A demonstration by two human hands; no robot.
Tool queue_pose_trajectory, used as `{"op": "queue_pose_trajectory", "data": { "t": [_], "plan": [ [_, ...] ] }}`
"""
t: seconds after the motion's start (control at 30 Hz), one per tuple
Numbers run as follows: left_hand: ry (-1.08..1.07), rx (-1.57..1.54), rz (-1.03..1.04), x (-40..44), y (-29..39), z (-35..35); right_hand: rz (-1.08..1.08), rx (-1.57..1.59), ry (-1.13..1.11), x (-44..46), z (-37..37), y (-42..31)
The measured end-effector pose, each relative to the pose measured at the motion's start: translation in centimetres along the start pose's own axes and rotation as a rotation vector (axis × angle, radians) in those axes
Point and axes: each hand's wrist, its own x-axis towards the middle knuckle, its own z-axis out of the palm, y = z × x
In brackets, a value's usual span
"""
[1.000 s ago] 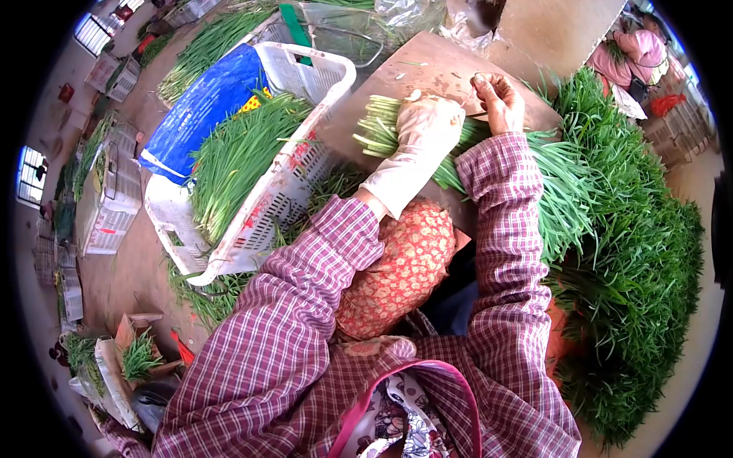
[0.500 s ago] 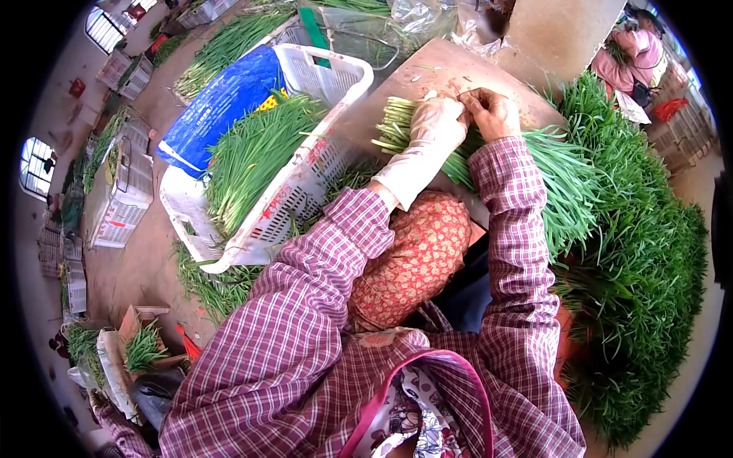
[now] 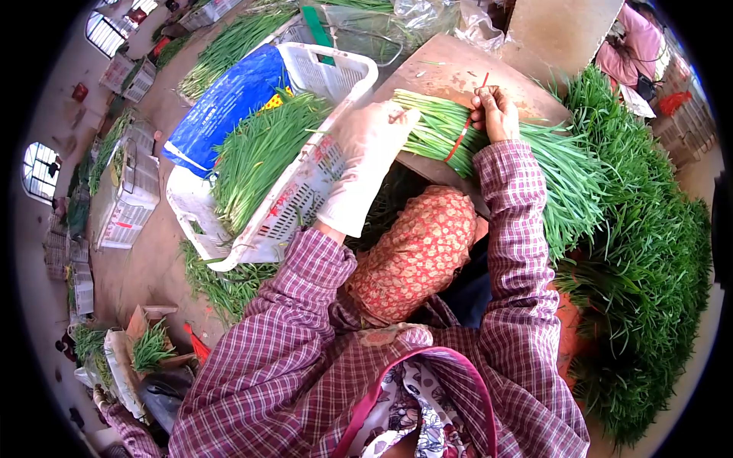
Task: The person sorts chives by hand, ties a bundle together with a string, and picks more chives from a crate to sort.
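A bundle of green stalks (image 3: 431, 120) lies across the wooden board (image 3: 534, 103), its pale cut ends to the left and its leaves spreading right. Around the bundle runs a thin red tie (image 3: 459, 139), one end of which sticks up above it. My right hand (image 3: 496, 113), bare, rests at the top of the bundle just right of the tie, with fingers curled together; what they pinch is too small to make out. My left hand (image 3: 378, 130), in a whitish glove, is at the cut ends, its fingers bent and partly hidden by the glove.
At the left stands a white crate (image 3: 294, 191) with green stalks and a blue sheet (image 3: 229, 107). A large heap of greens (image 3: 641, 252) fills the right side. A person in pink (image 3: 634, 46) is at the top right. A red patterned cloth (image 3: 416, 252) lies below the board.
My left hand has moved left, off the middle of the bundle to its cut ends. The red tie around the stalks has come into view. My right hand has shifted slightly.
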Motion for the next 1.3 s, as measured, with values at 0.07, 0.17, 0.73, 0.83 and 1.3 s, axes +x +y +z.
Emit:
{"op": "queue_pose_trajectory", "data": {
  "t": [0.07,0.17,0.73,0.83,1.3],
  "plan": [
    [-0.074,0.024,-0.033,0.3,0.5,0.4,-0.016,0.013,0.007,-0.4,0.1,0.1],
    [-0.069,0.149,-0.042,0.8,1.0,1.1,-0.077,-0.017,0.024,-0.8,0.3,0.4],
    [0.065,0.48,-0.18,4.0,-0.8,-5.0,-0.063,-0.098,0.074,-1.8,1.0,-0.2],
    [0.208,0.558,-0.336,4.0,-6.3,-11.1,-0.071,-0.055,0.044,-1.0,0.7,0.2],
    [-0.711,-1.222,-0.163,-6.4,-8.7,-8.4,-0.402,0.675,-0.332,-0.7,1.3,-11.8]
  ]
}}
